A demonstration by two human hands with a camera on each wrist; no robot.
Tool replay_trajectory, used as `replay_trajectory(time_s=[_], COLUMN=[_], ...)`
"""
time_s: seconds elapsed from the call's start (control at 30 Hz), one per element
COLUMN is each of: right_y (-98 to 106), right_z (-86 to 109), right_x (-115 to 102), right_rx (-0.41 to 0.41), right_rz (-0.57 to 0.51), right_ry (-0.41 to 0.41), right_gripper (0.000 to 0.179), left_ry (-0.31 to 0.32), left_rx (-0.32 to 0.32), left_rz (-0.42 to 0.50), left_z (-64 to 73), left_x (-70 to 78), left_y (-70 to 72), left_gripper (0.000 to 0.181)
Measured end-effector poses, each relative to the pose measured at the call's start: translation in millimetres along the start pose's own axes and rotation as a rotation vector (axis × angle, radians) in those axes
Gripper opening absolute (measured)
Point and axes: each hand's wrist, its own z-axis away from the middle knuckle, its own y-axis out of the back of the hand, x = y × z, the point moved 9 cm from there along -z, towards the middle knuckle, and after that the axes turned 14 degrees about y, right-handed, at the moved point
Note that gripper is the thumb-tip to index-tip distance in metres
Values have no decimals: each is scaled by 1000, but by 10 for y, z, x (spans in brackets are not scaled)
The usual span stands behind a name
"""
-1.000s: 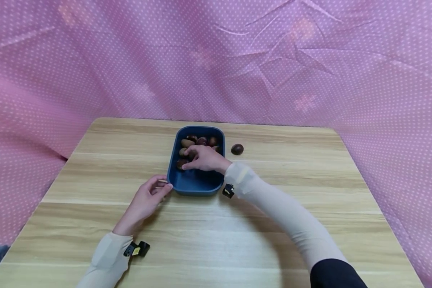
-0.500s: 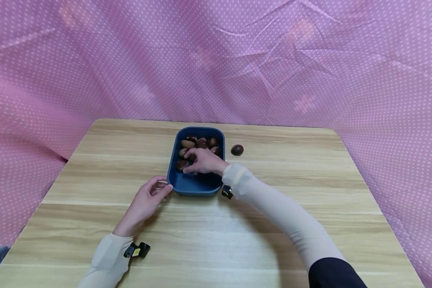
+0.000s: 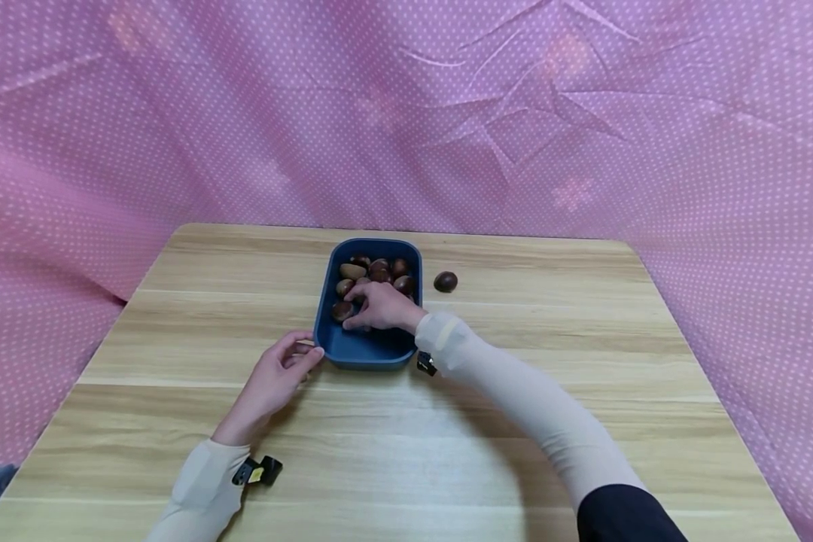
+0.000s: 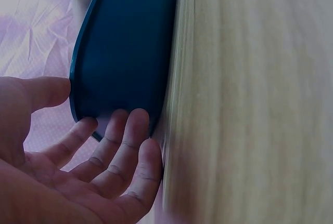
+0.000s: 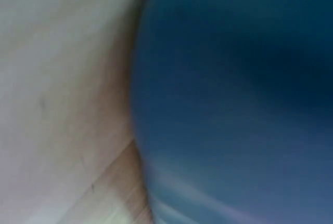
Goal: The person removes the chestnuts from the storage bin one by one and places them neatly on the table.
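Observation:
A dark blue rectangular box stands on the table with several brown chestnuts in its far part. My right hand reaches into it from the right, thumb and index finger curved beside a chestnut near the left wall. Its other fingers are hidden under the hand, so whether they hold a chestnut does not show. At the box's near left corner, the fingertips of my left hand touch the outside wall, with the thumb at the rim. The right wrist view is blurred and shows mostly blue wall.
One loose chestnut lies on the wooden table just right of the box. Pink dotted cloth hangs behind the table and along both sides. A small black camera is strapped to the left wrist.
My right hand has shifted slightly toward the near side inside the box, uncovering more of the chestnuts behind it. The left hand, box and loose chestnut have stayed in place.

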Motion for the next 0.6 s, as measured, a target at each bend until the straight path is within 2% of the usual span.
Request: replay_trajectory(time_s=[0.27,0.6], right_y=[2,25], right_z=[-12,-5], right_x=[-22,-66], right_rx=[27,34], right_rz=[69,172], right_ry=[9,67], right_gripper=[43,35], left_ry=[3,9], left_rx=[-4,-6], left_rz=[14,20], left_z=[-5,-31], left_x=[7,-5], left_y=[7,7], left_gripper=[42,40])
